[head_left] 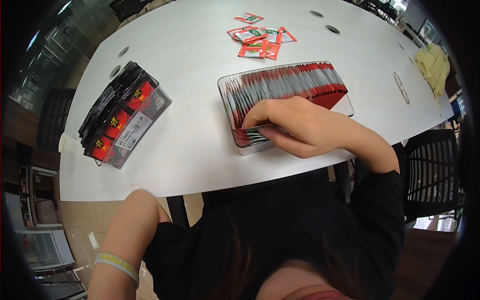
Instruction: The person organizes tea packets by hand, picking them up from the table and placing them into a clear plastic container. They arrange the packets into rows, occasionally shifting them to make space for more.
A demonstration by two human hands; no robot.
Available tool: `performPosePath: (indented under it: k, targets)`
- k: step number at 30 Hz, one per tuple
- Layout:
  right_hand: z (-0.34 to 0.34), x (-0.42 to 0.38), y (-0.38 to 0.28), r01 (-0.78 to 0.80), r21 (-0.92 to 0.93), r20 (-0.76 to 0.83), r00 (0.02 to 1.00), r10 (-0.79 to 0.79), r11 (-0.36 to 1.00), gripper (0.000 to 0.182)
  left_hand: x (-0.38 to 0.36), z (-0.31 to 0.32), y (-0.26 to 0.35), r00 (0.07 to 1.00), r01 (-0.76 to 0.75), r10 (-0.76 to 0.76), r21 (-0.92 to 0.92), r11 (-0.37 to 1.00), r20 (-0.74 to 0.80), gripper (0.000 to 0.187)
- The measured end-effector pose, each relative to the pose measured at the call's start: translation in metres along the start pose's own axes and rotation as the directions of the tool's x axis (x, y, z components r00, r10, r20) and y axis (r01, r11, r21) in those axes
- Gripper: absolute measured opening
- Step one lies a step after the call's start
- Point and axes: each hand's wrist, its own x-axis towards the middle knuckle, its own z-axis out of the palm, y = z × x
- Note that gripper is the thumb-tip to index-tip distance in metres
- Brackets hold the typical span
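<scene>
My right hand [300,125] reaches over the front side of a clear plastic box [240,145] packed with a row of thin red and silver sachets [285,82]. Its fingers are curled down among the sachets at the box's front left corner, with the thumb close to the index finger. They appear to pinch sachets there, though the fingertips are partly hidden. Of my left arm, the bent elbow and a forearm with a printed wristband show at the lower left; the left hand is out of view.
At the left stands a clear plastic bin [142,125] of black and red coffee packets [117,120]. Several loose red and white sachets [257,37] lie beyond the box. A pen [401,87], yellow cloth [432,67] and paper cup [66,143] are near the table's [195,125] edges.
</scene>
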Motion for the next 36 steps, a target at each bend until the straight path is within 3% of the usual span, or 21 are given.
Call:
performPosePath:
  k: [4, 6, 8, 10, 19, 20, 21, 24, 27, 29, 32, 34, 36]
  targets:
    - [0.002, 0.001, 0.004, 0.096, -0.136, 0.053, 0.995, -0.089, 0.986, 0.022, 0.004, 0.004, -0.004, 1.0, 0.001, 0.0, -0.015, 1.0, 0.024, 0.057]
    - [0.005, -0.003, 0.008, 0.222, -0.351, 0.015, 0.973, -0.231, 0.91, 0.023, 0.005, 0.002, -0.007, 1.0, -0.008, 0.009, -0.039, 0.999, 0.015, 0.059]
    - [0.004, -0.003, 0.004, 0.23, -0.372, -0.022, 0.966, -0.256, 0.899, 0.031, 0.005, -0.004, -0.006, 1.0, -0.009, 0.009, -0.053, 0.999, 0.011, 0.06]
    - [-0.001, -0.002, -0.002, 0.208, -0.472, -0.019, 0.969, -0.246, 0.857, 0.023, 0.009, -0.008, -0.001, 1.0, -0.004, 0.005, -0.047, 0.999, 0.019, 0.061]
    - [-0.005, -0.005, -0.001, 0.122, -0.317, -0.128, 0.977, -0.17, 0.94, 0.032, 0.017, -0.021, 0.006, 0.999, -0.002, 0.003, -0.043, 0.999, 0.034, 0.066]
    - [-0.005, -0.004, -0.001, 0.109, -0.308, -0.133, 0.979, -0.156, 0.945, 0.032, 0.013, 0.01, -0.057, 0.999, -0.008, 0.01, -0.039, 0.999, 0.037, 0.067]
    - [-0.004, -0.003, 0.001, 0.116, -0.309, -0.129, 0.978, -0.163, 0.944, 0.032, 0.014, 0.011, -0.059, 0.999, -0.017, 0.018, -0.037, 0.999, 0.039, 0.067]
    - [0.002, -0.003, 0.005, 0.125, -0.272, -0.162, 0.971, -0.173, 0.954, 0.032, 0.03, -0.026, -0.036, 0.999, -0.036, 0.037, -0.048, 0.998, 0.037, 0.069]
    - [0.003, -0.004, 0.007, 0.142, -0.28, -0.155, 0.969, -0.19, 0.95, 0.031, 0.017, -0.011, -0.048, 0.998, -0.055, 0.057, -0.06, 0.997, 0.033, 0.071]
    - [0.007, -0.004, 0.006, 0.123, -0.407, -0.212, 0.951, -0.224, 0.905, 0.023, 0.018, -0.002, -0.051, 0.997, -0.055, 0.057, -0.041, 0.998, 0.044, 0.072]
    - [0.008, -0.002, 0.003, 0.126, -0.381, -0.244, 0.942, -0.231, 0.916, 0.016, 0.027, -0.003, -0.043, 0.996, -0.05, 0.05, -0.003, 0.999, 0.075, 0.074]
    - [0.006, -0.002, 0.001, 0.128, -0.381, -0.246, 0.94, -0.234, 0.916, 0.016, 0.029, 0.019, -0.057, 0.994, -0.052, 0.051, 0.01, 0.999, 0.097, 0.075]
    - [0.001, -0.002, -0.004, 0.098, -0.351, -0.255, 0.947, -0.196, 0.931, 0.015, 0.024, 0.058, -0.112, 0.992, -0.063, 0.06, 0.016, 0.998, 0.112, 0.076]
